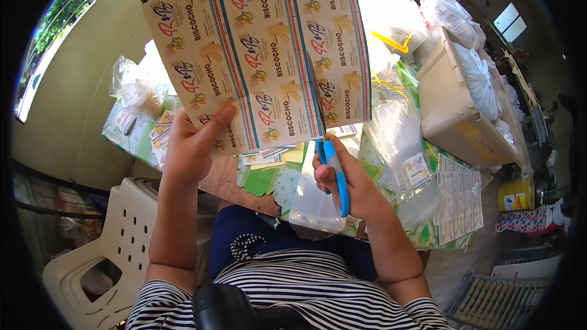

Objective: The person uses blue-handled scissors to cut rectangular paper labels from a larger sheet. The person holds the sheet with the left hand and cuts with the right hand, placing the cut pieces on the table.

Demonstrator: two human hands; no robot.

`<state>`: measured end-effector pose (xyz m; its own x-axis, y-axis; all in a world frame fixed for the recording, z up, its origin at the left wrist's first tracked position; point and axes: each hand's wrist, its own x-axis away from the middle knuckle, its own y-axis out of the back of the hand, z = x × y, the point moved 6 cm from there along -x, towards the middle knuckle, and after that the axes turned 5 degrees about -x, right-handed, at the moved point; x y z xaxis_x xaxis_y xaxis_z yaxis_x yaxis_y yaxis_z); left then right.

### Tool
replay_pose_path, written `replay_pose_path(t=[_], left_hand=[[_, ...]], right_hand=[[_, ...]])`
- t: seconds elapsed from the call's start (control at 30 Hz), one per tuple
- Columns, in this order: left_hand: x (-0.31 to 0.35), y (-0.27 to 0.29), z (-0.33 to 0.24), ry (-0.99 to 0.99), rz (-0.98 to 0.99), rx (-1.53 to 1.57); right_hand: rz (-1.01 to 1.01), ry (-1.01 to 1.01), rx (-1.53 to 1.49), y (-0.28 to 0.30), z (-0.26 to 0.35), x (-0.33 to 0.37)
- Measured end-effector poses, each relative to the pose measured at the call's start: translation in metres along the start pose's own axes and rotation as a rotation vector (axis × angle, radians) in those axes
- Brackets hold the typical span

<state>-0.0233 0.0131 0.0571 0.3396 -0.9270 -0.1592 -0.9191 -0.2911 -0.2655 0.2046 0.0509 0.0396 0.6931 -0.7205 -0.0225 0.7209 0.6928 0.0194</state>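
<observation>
A large sheet of printed labels [266, 55], laid out in rows with red and blue stripes, is held up in front of me over the table. My left hand [191, 146] pinches its lower left corner, thumb on the printed side. In my right hand [354, 183] is a pair of blue-handled scissors [343, 190]. Their blades point up into the sheet from its lower edge, along the stripe left of the right-hand column. A slit runs up that stripe above the blades. Below the sheet, several loose labels [263, 158] lie on the table, partly hidden by it.
More labels [160, 139] lie at the table's left, near a clear plastic bag [136, 93]. To the right are plastic sheets [397, 140], label strips [458, 198] and a beige bin [452, 107] with filled bags. A beige plastic chair [116, 232] stands at my left.
</observation>
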Motion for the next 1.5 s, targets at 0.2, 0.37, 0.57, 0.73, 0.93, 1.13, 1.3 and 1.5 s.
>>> replay_pose_path(t=[0.2,0.37,0.57,0.73,0.93,1.13,1.3,1.5], left_hand=[[0.0,-0.002,0.001,0.002,0.009,0.017],[0.0,-0.004,0.001,0.001,0.015,0.04],[0.005,-0.006,0.006,0.078,0.022,0.008],[0.009,-0.011,0.013,0.127,0.037,0.038],[0.009,-0.011,0.016,0.204,0.052,0.108],[0.008,-0.012,0.017,0.217,0.085,0.176],[0.01,-0.014,0.02,0.232,0.099,0.15],[0.016,-0.026,0.025,0.274,0.155,0.162]], right_hand=[[-0.031,-0.047,-0.023,0.0,-0.002,-0.003],[-0.043,-0.131,0.023,0.004,-0.003,-0.002],[-0.075,-0.011,0.054,0.004,0.0,-0.004],[-0.07,-0.012,-0.009,0.007,-0.002,-0.005],[-0.034,-0.008,-0.111,0.009,-0.006,-0.006],[-0.098,-0.055,-0.082,0.013,-0.008,-0.007],[-0.108,-0.009,0.09,0.012,-0.001,-0.009],[-0.131,0.109,0.159,0.015,0.002,-0.011]])
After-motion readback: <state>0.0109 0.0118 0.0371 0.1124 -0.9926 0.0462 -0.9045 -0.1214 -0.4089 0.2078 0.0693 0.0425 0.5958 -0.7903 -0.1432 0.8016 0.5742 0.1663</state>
